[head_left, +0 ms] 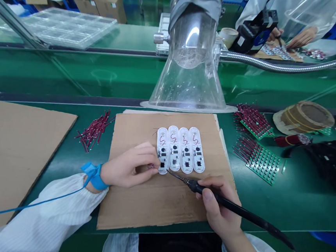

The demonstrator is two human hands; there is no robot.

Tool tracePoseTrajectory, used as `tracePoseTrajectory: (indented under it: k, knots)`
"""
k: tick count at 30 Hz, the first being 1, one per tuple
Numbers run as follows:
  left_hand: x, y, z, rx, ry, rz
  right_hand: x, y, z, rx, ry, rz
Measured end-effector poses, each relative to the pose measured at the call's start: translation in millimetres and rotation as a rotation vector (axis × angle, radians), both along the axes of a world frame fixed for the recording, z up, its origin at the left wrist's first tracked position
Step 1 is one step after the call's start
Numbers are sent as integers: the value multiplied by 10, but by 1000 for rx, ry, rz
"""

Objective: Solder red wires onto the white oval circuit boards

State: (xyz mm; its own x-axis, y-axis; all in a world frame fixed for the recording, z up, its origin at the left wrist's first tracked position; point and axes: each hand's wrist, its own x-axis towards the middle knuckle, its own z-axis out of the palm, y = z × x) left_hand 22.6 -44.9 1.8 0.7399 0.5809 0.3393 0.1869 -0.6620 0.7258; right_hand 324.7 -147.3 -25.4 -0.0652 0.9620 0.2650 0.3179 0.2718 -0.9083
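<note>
The left hand (126, 165) is steadying the leftmost white circuit board (162, 151) on a cardboard sheet (137, 205), its fingers (146, 151) pinching a thin wire (152, 166), while the right hand (217, 203) is gripping the soldering iron (223, 197) pencil-style, tip just beside the board's edge.

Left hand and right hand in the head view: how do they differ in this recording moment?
The left hand wears a blue wrist strap; the right hand shows none. The left hand pinches something thin at the leftmost white circuit board, while the right hand grips a black soldering iron. Both come from white sleeves.
</note>
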Motion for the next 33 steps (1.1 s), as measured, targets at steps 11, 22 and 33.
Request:
tracePoseTrajectory:
  k: [11,22,33]
  knots:
    - [10,3,6,-12,-8,-19,-29,36,56,5,-33,7]
    - [2,7,13,-18,-1,-13,0,14,26,-13,-33,45]
    - [-18,10,39,-8,53,-4,-22,40,50,-14,-61,90]
